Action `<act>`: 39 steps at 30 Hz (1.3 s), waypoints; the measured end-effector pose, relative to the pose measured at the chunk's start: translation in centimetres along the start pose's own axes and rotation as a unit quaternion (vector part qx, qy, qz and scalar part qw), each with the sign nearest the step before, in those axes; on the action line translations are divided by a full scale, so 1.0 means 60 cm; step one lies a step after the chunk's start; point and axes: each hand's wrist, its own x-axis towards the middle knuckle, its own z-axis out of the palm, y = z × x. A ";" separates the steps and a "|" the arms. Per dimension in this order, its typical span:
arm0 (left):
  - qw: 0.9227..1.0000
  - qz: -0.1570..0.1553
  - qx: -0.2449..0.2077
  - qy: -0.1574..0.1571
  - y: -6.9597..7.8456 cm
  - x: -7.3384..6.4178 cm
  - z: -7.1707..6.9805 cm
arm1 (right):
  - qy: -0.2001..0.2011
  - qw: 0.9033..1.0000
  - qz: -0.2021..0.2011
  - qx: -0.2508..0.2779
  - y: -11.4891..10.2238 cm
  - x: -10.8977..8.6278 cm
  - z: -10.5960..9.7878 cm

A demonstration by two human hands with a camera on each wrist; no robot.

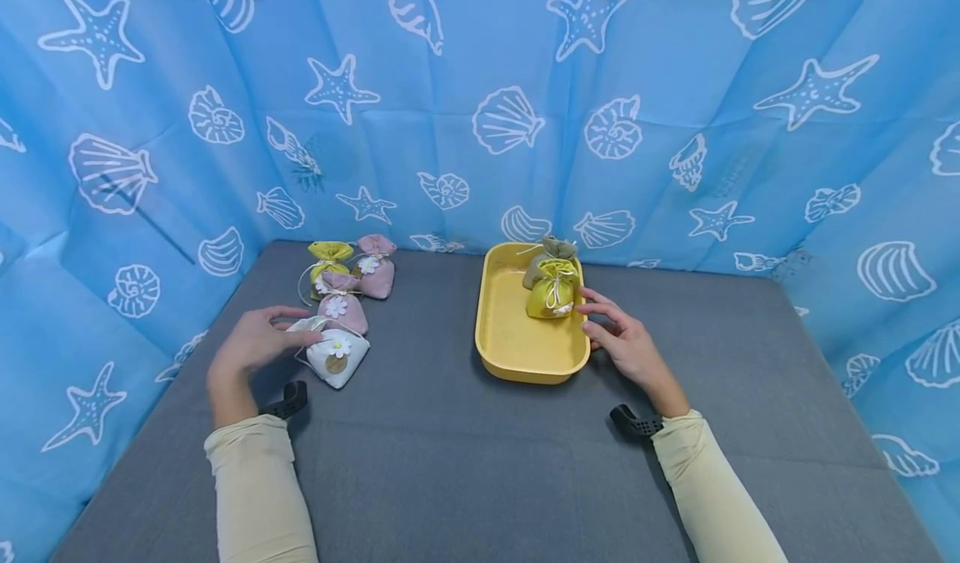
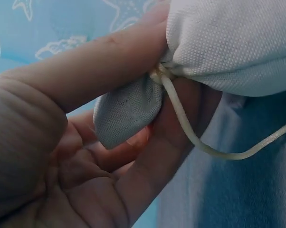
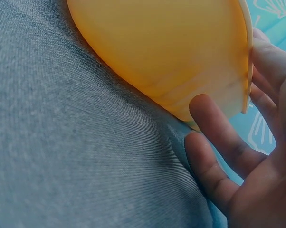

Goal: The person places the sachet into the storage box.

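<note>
At the left, my left hand [image 1: 258, 338] pinches the gathered neck of a white drawstring pouch [image 1: 339, 356] between thumb and fingers. The pouch bears a white flower and a round tan patch; its cream cord [image 2: 190, 133] hangs loose in the left wrist view. My right hand [image 1: 622, 338] holds the right rim of a yellow tray [image 1: 525, 367], some fingers over the edge and others by the outer wall [image 3: 157, 61]. Inside the tray, a yellow-green pouch [image 1: 551, 298] stands before an olive-grey pouch [image 1: 557, 248], which it partly hides.
Just behind the white pouch lies a pink pouch [image 1: 345, 313]. Farther back are a yellow-green pouch [image 1: 330, 252] and another pink pouch [image 1: 377, 275]. A grey cloth [image 1: 435, 463] covers the table, and a blue seashell curtain [image 1: 450, 71] hangs around its back and sides.
</note>
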 end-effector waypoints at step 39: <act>0.953 0.235 -0.140 0.130 0.226 -0.054 0.019 | -0.005 1.000 0.019 0.007 0.000 0.000 -0.002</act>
